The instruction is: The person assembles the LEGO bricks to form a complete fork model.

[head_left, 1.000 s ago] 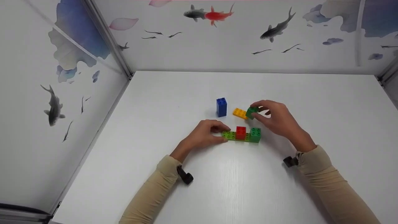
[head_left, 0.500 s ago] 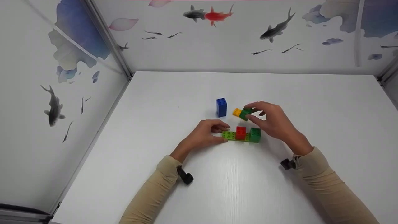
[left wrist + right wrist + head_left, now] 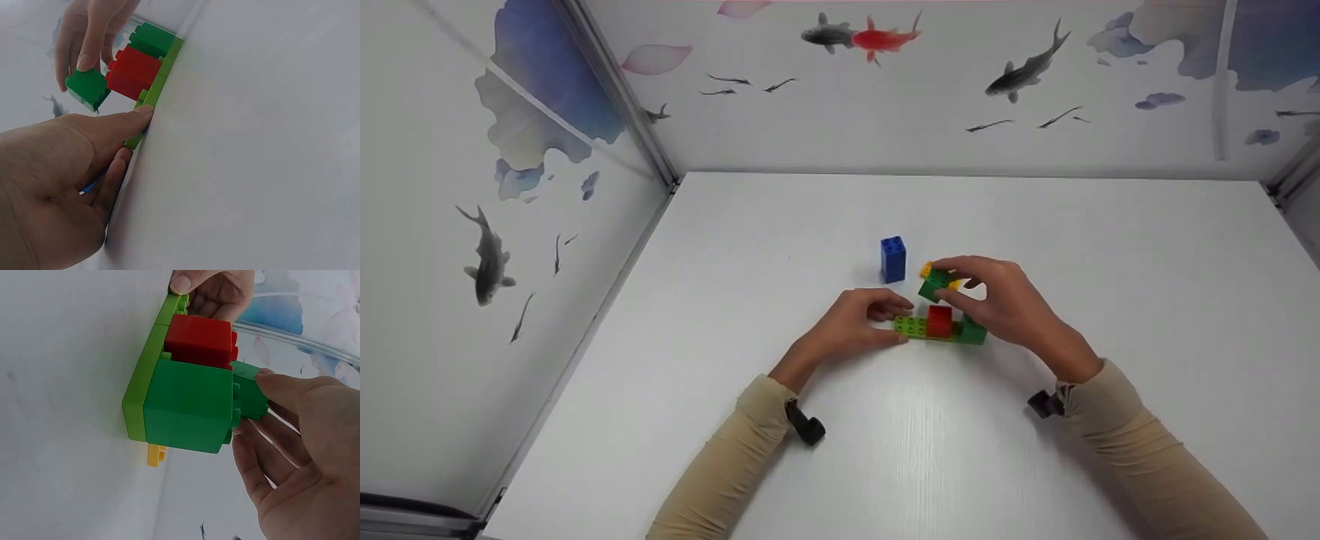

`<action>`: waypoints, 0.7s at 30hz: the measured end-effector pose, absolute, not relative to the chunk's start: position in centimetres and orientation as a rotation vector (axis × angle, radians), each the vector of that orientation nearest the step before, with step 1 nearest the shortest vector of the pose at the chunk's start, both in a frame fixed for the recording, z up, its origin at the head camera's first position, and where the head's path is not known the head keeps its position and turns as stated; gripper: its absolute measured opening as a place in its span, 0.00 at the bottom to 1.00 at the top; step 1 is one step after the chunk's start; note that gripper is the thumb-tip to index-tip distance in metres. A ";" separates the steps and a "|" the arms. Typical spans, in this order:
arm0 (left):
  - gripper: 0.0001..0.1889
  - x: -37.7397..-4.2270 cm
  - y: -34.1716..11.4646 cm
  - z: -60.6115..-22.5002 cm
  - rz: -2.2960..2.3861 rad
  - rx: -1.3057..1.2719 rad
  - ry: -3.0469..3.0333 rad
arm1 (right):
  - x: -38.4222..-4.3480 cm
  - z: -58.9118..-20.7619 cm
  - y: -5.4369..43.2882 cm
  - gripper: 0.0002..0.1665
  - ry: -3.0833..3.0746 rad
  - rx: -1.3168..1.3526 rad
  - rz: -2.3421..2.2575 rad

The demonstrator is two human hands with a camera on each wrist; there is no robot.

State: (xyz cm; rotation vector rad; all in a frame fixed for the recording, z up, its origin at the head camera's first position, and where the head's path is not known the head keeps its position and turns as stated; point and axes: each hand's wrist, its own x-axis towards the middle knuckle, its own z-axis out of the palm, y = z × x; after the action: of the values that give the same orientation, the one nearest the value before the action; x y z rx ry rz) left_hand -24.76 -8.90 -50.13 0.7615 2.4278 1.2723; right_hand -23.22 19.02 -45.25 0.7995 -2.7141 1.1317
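My left hand pinches the left end of a light green building-brick base, thumb on the near side. A seam crosses the base in the right wrist view. A red brick stands on its middle part and a green brick on its right end. My right hand pinches a second green brick between thumb and fingers. In the head view this brick appears just behind the red one; the left wrist view shows it raised off the table and tilted.
Behind the base lies a yellow plate, partly covered by the held brick and right hand. To its left a tall blue block stands upright. White panels with printed fish border the white table at the back and left.
My right hand has carried the green brick leftward and nearer to me, from beside the yellow plate toward the red brick. My left hand has stayed on the base.
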 end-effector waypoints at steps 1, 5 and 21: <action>0.24 -24.7 -8.9 -50.1 1.271 0.763 2.429 | -23.2 -45.3 19.0 0.28 -2.705 0.813 1.134; 0.23 -24.7 -8.9 -50.2 1.279 0.777 2.432 | -23.1 -45.4 18.8 0.28 -2.670 0.874 1.135; 0.24 -24.7 -9.1 -50.2 1.261 0.795 2.463 | -22.6 -46.0 17.6 0.24 -2.640 1.008 1.193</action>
State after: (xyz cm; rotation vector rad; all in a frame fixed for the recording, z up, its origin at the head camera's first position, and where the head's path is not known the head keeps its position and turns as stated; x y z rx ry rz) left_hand -24.75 -9.06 -50.19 0.7948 2.4626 1.2607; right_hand -22.58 17.62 -46.01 1.0083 -2.6402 1.1927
